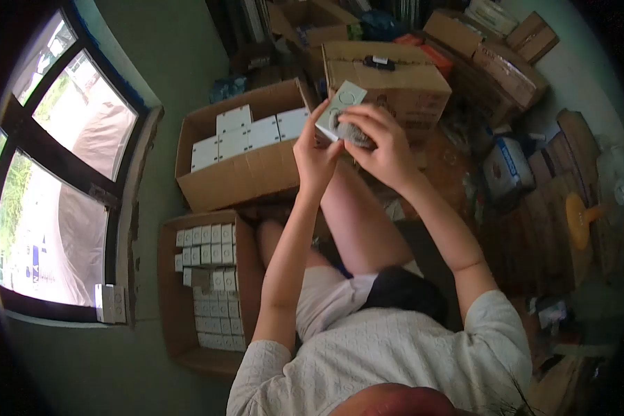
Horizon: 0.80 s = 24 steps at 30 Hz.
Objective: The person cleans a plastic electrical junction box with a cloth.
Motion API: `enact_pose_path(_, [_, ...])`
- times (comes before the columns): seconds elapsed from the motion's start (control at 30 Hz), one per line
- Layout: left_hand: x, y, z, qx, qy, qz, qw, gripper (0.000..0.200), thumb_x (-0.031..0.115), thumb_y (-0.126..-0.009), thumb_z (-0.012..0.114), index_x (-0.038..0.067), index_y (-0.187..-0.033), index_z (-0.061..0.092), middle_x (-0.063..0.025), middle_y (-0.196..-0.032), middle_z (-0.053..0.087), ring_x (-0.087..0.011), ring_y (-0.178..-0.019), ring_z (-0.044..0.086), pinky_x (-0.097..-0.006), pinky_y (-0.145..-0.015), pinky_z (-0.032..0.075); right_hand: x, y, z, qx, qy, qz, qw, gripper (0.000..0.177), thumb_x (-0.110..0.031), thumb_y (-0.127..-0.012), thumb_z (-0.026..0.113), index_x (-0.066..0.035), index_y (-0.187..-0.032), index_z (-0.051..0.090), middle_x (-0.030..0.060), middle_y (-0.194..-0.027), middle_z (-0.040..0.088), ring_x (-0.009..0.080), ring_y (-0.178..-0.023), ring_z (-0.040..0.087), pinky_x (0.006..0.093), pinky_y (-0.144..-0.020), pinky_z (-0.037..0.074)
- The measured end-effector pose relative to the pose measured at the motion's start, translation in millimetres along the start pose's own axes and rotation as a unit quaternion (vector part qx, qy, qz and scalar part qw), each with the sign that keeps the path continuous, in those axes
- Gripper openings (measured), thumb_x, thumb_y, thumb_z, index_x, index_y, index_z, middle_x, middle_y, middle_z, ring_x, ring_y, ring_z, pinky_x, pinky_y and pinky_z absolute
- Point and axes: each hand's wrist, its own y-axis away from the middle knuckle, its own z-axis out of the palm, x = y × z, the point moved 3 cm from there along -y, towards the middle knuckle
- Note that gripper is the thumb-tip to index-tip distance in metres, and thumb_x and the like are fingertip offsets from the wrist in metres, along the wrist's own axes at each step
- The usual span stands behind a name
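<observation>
A pale rectangular piece with dark ring outlines on its face (350,92) is held up in front of me, tilted. My left hand (315,158) grips it along its left and lower edge, thumb and fingers closed. My right hand (383,144) is closed on a grey, fuzzy cloth or pad (354,134), which is pressed against the face of the piece. The cloth and fingers hide the lower part of that face. Just behind my left hand, a cardboard box (239,170) holds several white blocks (262,132).
Lower left, another cardboard box (170,305) contains rows of small white pieces with rings (217,305). A large closed carton (419,97) with a small black object on top stands beyond my hands. Cartons and clutter fill the right side. Similar pieces (109,304) stand on the windowsill.
</observation>
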Motion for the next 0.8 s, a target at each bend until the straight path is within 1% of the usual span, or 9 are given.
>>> enact_pose_path(0.03, [-19.8, -4.2, 7.1, -0.013, -0.014, -0.068, 0.998, 0.069, -0.009, -0.073, 0.069, 0.009, -0.138, 0.054, -0.0086, -0.110, 0.069, -0.0113, -0.089, 0.064, -0.0261, -0.077, 0.052, 6.1, -2.6, 1.1, -0.009, 0.047, -0.009, 0.999, 0.037, -0.005, -0.074, 0.073, -0.004, -0.110, 0.066, 0.0125, -0.117, 0.061, 0.0344, -0.104, 0.059, 0.0437, -0.092, 0.048])
enact_pose_path(0.13, [-49.7, -25.7, 41.2, 0.002, -0.023, 0.015, 1.000, 0.064, -0.006, -0.074, 0.071, 0.007, -0.134, 0.054, -0.0088, -0.122, 0.064, -0.0141, -0.085, 0.064, -0.0257, -0.075, 0.051, 46.8, -15.4, -0.7, -0.007, 0.108, 0.007, 0.994, 0.035, -0.006, -0.077, 0.071, 0.000, -0.111, 0.063, 0.0128, -0.118, 0.060, 0.0352, -0.105, 0.058, 0.0446, -0.092, 0.048])
enact_pose_path(0.23, [-46.9, -48.4, 60.5, -0.017, -0.075, -0.003, 0.997, 0.052, 0.005, -0.079, 0.070, 0.006, -0.129, 0.056, -0.0141, -0.106, 0.069, -0.0169, -0.091, 0.064, -0.0312, -0.079, 0.051, 88.5, -24.1, -0.7, 0.027, 0.170, 0.054, 0.984, 0.033, -0.009, -0.081, 0.068, 0.004, -0.111, 0.060, 0.0167, -0.118, 0.057, 0.0385, -0.108, 0.056, 0.0456, -0.093, 0.048])
enact_pose_path(0.33, [-61.0, -86.7, 62.3, -0.065, -0.081, 0.020, 0.994, 0.051, 0.004, -0.078, 0.071, 0.005, -0.127, 0.057, -0.0149, -0.110, 0.066, -0.0237, -0.082, 0.064, -0.0331, -0.074, 0.051, 89.5, -31.4, 11.3, 0.033, 0.128, 0.029, 0.991, 0.033, -0.012, -0.084, 0.067, 0.006, -0.111, 0.059, 0.0208, -0.123, 0.049, 0.0409, -0.113, 0.053, 0.0466, -0.094, 0.047])
enact_pose_path(0.43, [-88.1, -97.6, 59.8, -0.033, -0.087, 0.084, 0.992, 0.050, 0.005, -0.076, 0.071, 0.005, -0.124, 0.057, -0.0181, -0.109, 0.065, -0.0385, -0.108, 0.060, -0.0427, -0.090, 0.049, 86.0, -34.1, 22.5, -0.009, 0.125, -0.009, 0.992, 0.034, -0.010, -0.083, 0.066, 0.008, -0.111, 0.059, 0.0184, -0.121, 0.050, 0.0380, -0.112, 0.053, 0.0462, -0.093, 0.048])
enact_pose_path(0.57, [-119.1, -59.9, 64.2, 0.075, -0.185, 0.130, 0.971, 0.037, 0.002, -0.084, 0.066, 0.002, -0.120, 0.057, -0.0172, -0.115, 0.066, -0.0315, -0.106, 0.065, -0.0370, -0.090, 0.050, 146.3, -29.0, 30.5, 0.006, 0.118, 0.111, 0.987, 0.034, -0.007, -0.082, 0.064, 0.006, -0.113, 0.059, 0.0156, -0.121, 0.052, 0.0374, -0.107, 0.054, 0.0444, -0.090, 0.048])
enact_pose_path(0.63, [-131.8, -46.9, 59.2, 0.109, -0.156, 0.061, 0.980, 0.035, 0.004, -0.085, 0.067, 0.001, -0.119, 0.057, -0.0167, -0.114, 0.066, -0.0263, -0.105, 0.065, -0.0364, -0.090, 0.050, 116.3, -18.5, 49.3, -0.014, 0.102, 0.090, 0.991, 0.033, -0.004, -0.081, 0.063, 0.006, -0.113, 0.060, 0.0167, -0.119, 0.055, 0.0378, -0.107, 0.055, 0.0444, -0.091, 0.047])
enact_pose_path(0.7, [-153.5, -47.3, 40.9, 0.096, 0.066, -0.068, 0.991, 0.042, 0.004, -0.079, 0.071, 0.004, -0.119, 0.059, -0.0167, -0.114, 0.066, -0.0310, -0.104, 0.063, -0.0361, -0.089, 0.050, 89.6, -5.1, 68.0, -0.036, 0.061, 0.012, 0.997, 0.035, -0.006, -0.079, 0.065, 0.004, -0.113, 0.061, 0.0151, -0.119, 0.055, 0.0359, -0.106, 0.055, 0.0450, -0.092, 0.047])
enact_pose_path(0.8, [-142.7, -37.6, 25.8, 0.094, -0.071, -0.028, 0.993, 0.043, 0.004, -0.076, 0.073, 0.005, -0.117, 0.062, -0.0135, -0.110, 0.068, -0.0272, -0.099, 0.065, -0.0321, -0.085, 0.051, 94.8, 1.9, 76.6, -0.033, 0.066, 0.056, 0.996, 0.031, -0.007, -0.082, 0.064, 0.004, -0.110, 0.060, 0.0161, -0.119, 0.055, 0.0373, -0.104, 0.055, 0.0452, -0.090, 0.048])
